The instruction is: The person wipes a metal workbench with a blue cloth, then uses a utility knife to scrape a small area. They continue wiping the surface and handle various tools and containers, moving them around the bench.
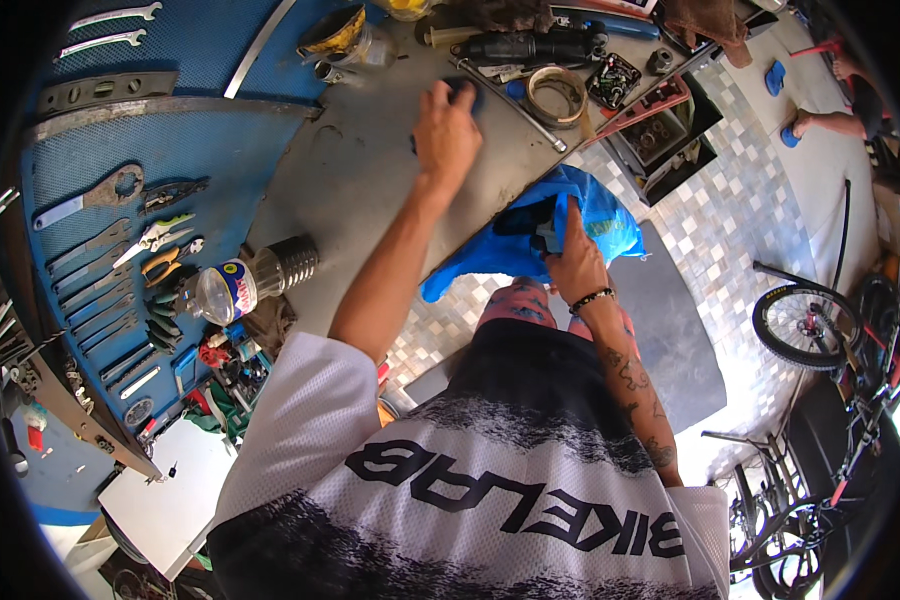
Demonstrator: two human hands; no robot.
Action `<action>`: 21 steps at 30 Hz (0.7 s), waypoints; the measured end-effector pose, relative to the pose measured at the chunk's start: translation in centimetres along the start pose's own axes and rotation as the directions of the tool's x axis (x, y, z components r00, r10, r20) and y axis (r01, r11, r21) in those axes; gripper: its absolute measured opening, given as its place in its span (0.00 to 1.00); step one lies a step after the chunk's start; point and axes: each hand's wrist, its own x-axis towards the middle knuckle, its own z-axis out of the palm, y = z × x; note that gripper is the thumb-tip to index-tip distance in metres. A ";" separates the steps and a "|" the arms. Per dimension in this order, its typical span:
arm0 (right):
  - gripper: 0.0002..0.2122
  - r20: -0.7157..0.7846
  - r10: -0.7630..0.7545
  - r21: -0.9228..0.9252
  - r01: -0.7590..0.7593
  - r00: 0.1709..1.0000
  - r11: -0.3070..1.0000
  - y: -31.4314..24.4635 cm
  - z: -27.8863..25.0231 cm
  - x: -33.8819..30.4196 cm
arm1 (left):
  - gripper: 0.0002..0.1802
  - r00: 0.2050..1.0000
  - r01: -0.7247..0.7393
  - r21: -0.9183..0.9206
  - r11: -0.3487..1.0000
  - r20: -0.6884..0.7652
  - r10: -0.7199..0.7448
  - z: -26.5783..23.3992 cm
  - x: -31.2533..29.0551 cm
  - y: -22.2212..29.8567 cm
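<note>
The fingers of the left hand (pixel 447 138) are curled around a dark, motion-blurred object (pixel 465 95) over the flat grey workbench (pixel 345 195); its exact kind cannot be told. Toward the person from those fingers and to their right, the right hand (pixel 578 268), with a dark beaded bracelet (pixel 592 298) at its wrist, is at the mouth of a crumpled bright-blue plastic bag (pixel 615 228). Its index finger points away from the person along the bag's edge, the other fingers are bent, and whether they grip the bag or the dark item (pixel 542 236) just left of them cannot be told. To the right of the left fingers lie a long, thin silver metal bar (pixel 530 120) and, beyond it, a round tan ring (pixel 557 97). Farther away from those fingers is a thick black cylindrical part (pixel 530 47). Well to their left, 2 silver metal wrenches (pixel 110 42) hang on a blue perforated tool panel (pixel 220 130), and nearer the person sits a clear plastic bottle (pixel 210 295) with a blue-and-yellow label.
</note>
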 end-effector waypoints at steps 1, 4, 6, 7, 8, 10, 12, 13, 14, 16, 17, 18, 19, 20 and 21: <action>0.47 -0.035 -0.050 -0.017 0.050 0.998 0.999 -0.1 -0.1 0.1 | 0.23 0.999 -0.025 -0.055 0.998 0.018 0.026 -0.4 -1.2 1.0; 0.47 -0.004 -0.027 -0.026 0.027 1.000 0.999 -0.1 -0.6 0.3 | 0.24 0.992 0.005 -0.052 0.999 0.124 0.001 -0.7 -0.4 0.7; 0.47 0.013 -0.011 -0.022 0.012 1.000 1.000 0.1 -0.9 0.3 | 0.23 0.999 -0.012 0.010 1.000 0.030 0.012 -0.2 1.8 -0.6; 0.48 -0.004 -0.035 -0.025 0.035 0.999 0.999 0.2 -0.9 0.2 | 0.23 1.000 -0.007 0.043 0.999 0.006 0.007 0.2 3.2 -1.3; 0.48 -0.026 -0.062 -0.030 0.061 0.998 0.998 0.4 -0.9 0.2 | 0.23 1.000 -0.007 0.071 0.997 -0.017 0.008 0.5 3.9 -1.6; 0.48 -0.045 -0.077 -0.020 0.077 0.996 0.997 0.7 -0.7 0.1 | 0.24 0.999 0.032 0.074 0.997 0.008 -0.033 1.1 4.0 -1.1; 0.47 -0.062 -0.100 -0.023 0.099 0.993 0.995 0.8 -0.5 0.2 | 0.27 0.996 0.077 0.056 0.995 0.048 -0.080 0.8 2.1 1.0; 0.47 -0.063 -0.109 -0.031 0.107 0.992 0.994 0.8 -0.5 0.3 | 0.28 0.995 0.076 0.014 0.997 0.067 -0.077 0.4 0.7 2.7; 0.46 -0.067 -0.115 -0.041 0.112 0.991 0.993 0.7 -0.4 0.4 | 0.29 0.996 0.055 -0.030 0.998 0.069 -0.053 -0.2 -0.8 4.3; 0.46 -0.054 -0.116 -0.045 0.113 0.992 0.993 0.5 -0.6 0.8 | 0.30 0.990 0.033 -0.123 0.992 0.143 -0.015 -1.3 -3.4 7.6; 0.45 -0.051 -0.112 -0.047 0.110 0.992 0.993 0.4 -0.7 0.9 | 0.31 0.974 0.019 -0.163 0.986 0.225 0.018 -2.1 -4.2 8.6; 0.45 -0.037 -0.115 -0.058 0.113 0.993 0.992 0.3 -0.9 0.9 | 0.33 0.940 0.016 -0.207 0.978 0.338 0.056 -2.7 -4.5 9.0; 0.45 -0.028 -0.119 -0.069 0.117 0.993 0.991 0.2 -1.2 1.0 | 0.32 0.939 -0.010 -0.227 0.974 0.332 0.087 -3.2 -4.2 8.8; 0.45 -0.030 -0.136 -0.073 0.134 0.990 0.988 0.2 -1.4 1.0 | 0.30 0.961 -0.049 -0.228 0.973 0.256 0.108 -3.6 -3.8 8.5; 0.44 -0.004 -0.113 -0.077 0.112 0.994 0.991 0.3 -1.7 0.9 | 0.28 0.962 -0.078 -0.229 0.970 0.240 0.134 -3.7 -3.1 7.9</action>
